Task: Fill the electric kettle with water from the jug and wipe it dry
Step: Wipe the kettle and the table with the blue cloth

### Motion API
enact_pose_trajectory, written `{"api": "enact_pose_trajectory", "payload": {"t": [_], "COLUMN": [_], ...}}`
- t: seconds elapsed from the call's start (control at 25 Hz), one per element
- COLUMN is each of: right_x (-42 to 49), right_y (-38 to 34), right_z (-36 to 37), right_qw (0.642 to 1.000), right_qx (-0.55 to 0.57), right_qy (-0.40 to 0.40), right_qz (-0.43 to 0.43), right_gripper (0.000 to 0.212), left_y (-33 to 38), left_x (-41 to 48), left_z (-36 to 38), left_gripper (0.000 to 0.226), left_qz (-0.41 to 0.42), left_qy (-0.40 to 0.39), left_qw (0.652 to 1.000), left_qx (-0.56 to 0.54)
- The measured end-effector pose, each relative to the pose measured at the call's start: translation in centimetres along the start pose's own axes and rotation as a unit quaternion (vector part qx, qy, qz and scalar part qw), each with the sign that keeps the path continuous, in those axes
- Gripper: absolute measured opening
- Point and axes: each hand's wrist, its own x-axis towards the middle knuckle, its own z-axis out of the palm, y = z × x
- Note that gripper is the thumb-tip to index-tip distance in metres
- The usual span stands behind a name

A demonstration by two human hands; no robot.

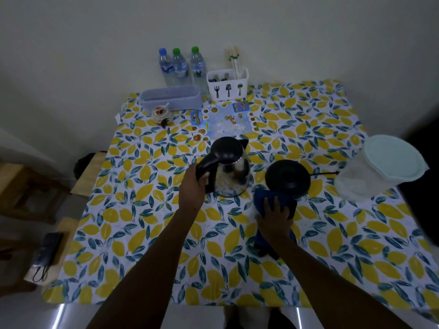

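A steel electric kettle (234, 172) with a black lid and handle stands on the lemon-print tablecloth (147, 233) near the table's middle, lid closed. My left hand (193, 186) is wrapped around its black handle. Just right of it lies the round black kettle base (287, 178) with its cord running right. A dark blue cloth (263, 198) lies in front of the base, and my right hand (273, 218) presses down on it with fingers spread. A translucent jug (375, 172) with a pale lid stands at the right edge.
Three water bottles (180, 66), a white cutlery holder (226, 85) and a lilac tub (171, 97) line the back by the wall. A small ceramic jar (161, 115) and a printed leaflet (223, 121) lie behind the kettle. Wooden stools (31, 186) stand left.
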Motion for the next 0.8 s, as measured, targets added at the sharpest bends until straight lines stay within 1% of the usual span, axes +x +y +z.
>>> {"api": "enact_pose_trajectory", "payload": {"t": [0.12, 0.2, 0.28, 0.32, 0.36, 0.4, 0.48, 0.56, 0.6, 0.68, 0.72, 0.8], "right_x": [0.2, 0.4, 0.8, 0.9, 0.8, 0.5, -0.1, -0.2, -0.1, 0.0, -0.2, -1.0], "right_y": [-0.9, -1.1, -1.5, -2.0, -2.4, -2.9, -3.6, -4.4, -5.0, -5.7, -5.7, -4.5], "right_z": [0.9, 1.1, 1.4, 1.6, 1.9, 2.1, 3.1, 3.5, 3.5, 3.5, 3.5, 3.8], "right_qw": [1.000, 0.999, 0.996, 0.993, 0.990, 0.985, 0.970, 0.949, 0.941, 0.924, 0.911, 0.873], "right_qx": [-0.018, -0.020, -0.029, -0.034, -0.031, -0.027, -0.036, -0.067, -0.073, -0.094, -0.102, -0.120], "right_qy": [0.009, 0.030, 0.036, 0.030, 0.028, 0.025, 0.023, 0.010, 0.000, -0.024, -0.030, -0.029], "right_qz": [0.004, -0.020, -0.079, -0.109, -0.137, -0.166, -0.241, -0.308, -0.330, -0.370, -0.399, -0.473], "right_gripper": [0.062, 0.058, 0.053, 0.051, 0.048, 0.045, 0.044, 0.043, 0.042, 0.041, 0.041, 0.041], "left_y": [-0.4, -1.0, -2.7, -3.9, -5.2, -6.8, -9.2, -10.7, -11.3, -11.4, -11.3, -11.0], "left_x": [0.4, -0.2, -2.3, -3.8, -5.5, -7.1, -10.2, -12.3, -13.1, -14.4, -15.0, -16.2], "left_z": [-0.2, -0.2, 0.3, 0.6, 0.9, 1.1, 1.4, 1.1, 1.0, 0.7, 0.6, 0.6], "left_gripper": [0.022, 0.030, 0.046, 0.053, 0.056, 0.056, 0.050, 0.046, 0.044, 0.044, 0.045, 0.047], "left_qz": [0.015, 0.010, -0.042, -0.081, -0.111, -0.122, -0.102, -0.081, -0.080, -0.105, -0.120, -0.134], "left_qy": [-0.006, -0.008, -0.032, -0.061, -0.096, -0.129, -0.181, -0.207, -0.210, -0.198, -0.186, -0.168], "left_qw": [1.000, 1.000, 0.999, 0.995, 0.988, 0.981, 0.968, 0.957, 0.951, 0.946, 0.947, 0.949], "left_qx": [0.005, -0.006, -0.004, 0.017, 0.048, 0.084, 0.138, 0.188, 0.212, 0.235, 0.234, 0.231]}}
